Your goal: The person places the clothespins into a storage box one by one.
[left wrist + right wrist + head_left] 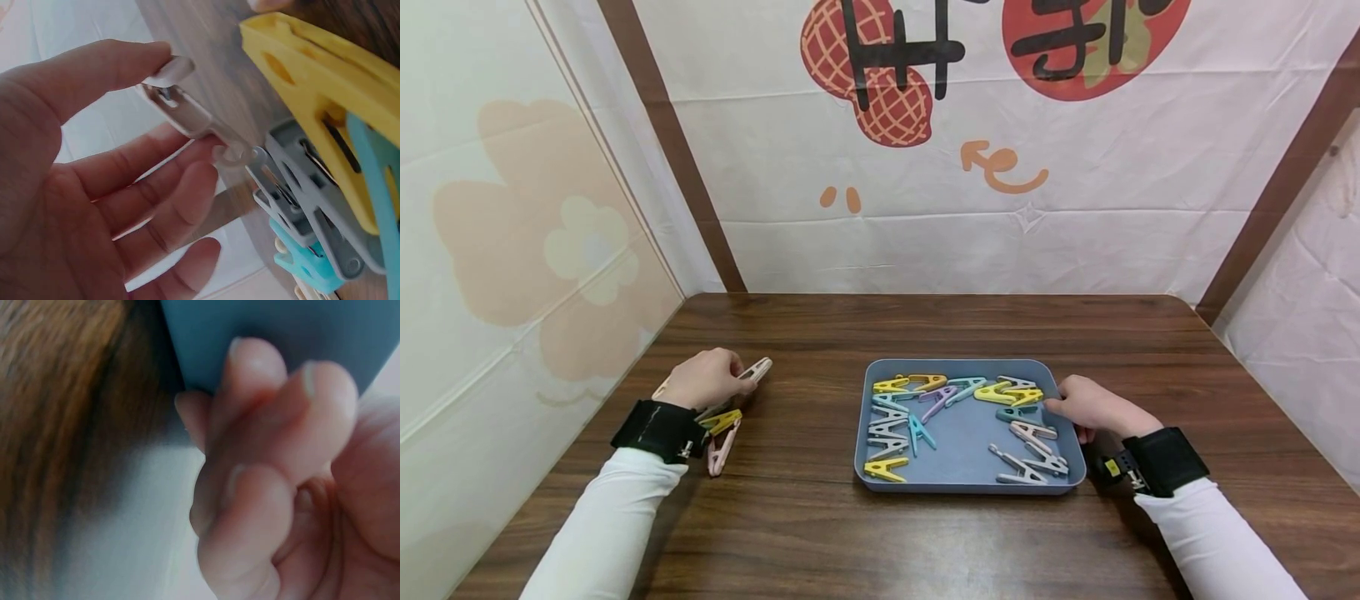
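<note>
My left hand (pixel 703 379) pinches a pale beige clothespin (pixel 187 112) between thumb and fingers, over the table's left side. Right beside that hand lie more clothespins in a row: a yellow clothespin (pixel 312 87), grey clothespins (pixel 325 206) and a turquoise one (pixel 306 256). A pink clothespin (pixel 721 454) shows by the left wrist. At the right end of the blue-grey tray (pixel 955 487), my right hand (pixel 1101 407) grips the rim, thumb over the edge and fingers (pixel 250 512) curled against the outer wall. Several clothespins (pixel 887 417) in yellow, grey, turquoise, purple and pink lie in the tray.
The tray stands on a dark wooden table (pixel 805 517), right of its middle. A white printed cloth (pixel 925 250) hangs along the table's back edge, with further cloth at the left and right sides.
</note>
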The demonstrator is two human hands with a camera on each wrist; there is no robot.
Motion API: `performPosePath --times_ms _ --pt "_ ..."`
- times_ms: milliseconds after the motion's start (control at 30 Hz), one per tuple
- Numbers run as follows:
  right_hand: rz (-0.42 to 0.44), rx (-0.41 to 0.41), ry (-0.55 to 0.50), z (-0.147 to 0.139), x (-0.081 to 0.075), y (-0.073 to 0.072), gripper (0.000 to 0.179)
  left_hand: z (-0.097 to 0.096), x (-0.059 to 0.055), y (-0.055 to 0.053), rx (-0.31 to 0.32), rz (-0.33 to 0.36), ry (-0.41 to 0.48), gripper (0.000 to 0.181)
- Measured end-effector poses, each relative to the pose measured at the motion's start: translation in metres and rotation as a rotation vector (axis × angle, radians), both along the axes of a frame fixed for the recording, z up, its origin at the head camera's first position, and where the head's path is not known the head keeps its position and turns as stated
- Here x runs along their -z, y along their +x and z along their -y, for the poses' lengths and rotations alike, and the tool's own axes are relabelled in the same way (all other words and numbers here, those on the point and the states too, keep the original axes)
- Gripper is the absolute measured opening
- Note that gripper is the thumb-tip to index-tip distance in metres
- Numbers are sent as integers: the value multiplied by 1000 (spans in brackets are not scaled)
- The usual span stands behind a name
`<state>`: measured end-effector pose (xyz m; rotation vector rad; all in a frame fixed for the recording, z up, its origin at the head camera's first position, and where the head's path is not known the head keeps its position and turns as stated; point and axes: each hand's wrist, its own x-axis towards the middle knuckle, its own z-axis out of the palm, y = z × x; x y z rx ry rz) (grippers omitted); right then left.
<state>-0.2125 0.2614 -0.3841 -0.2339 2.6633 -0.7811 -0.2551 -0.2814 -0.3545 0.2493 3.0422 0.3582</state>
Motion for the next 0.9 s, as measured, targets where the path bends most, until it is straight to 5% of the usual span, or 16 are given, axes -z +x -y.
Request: performPosePath --times_ms 533,900 --pt "2 -8 5 0 -1 -2 30 -44 -22 3 90 -185 91 28" --pt "5 -1 0 -1 1 -1 29 -131 -36 17 339 -247 48 25"
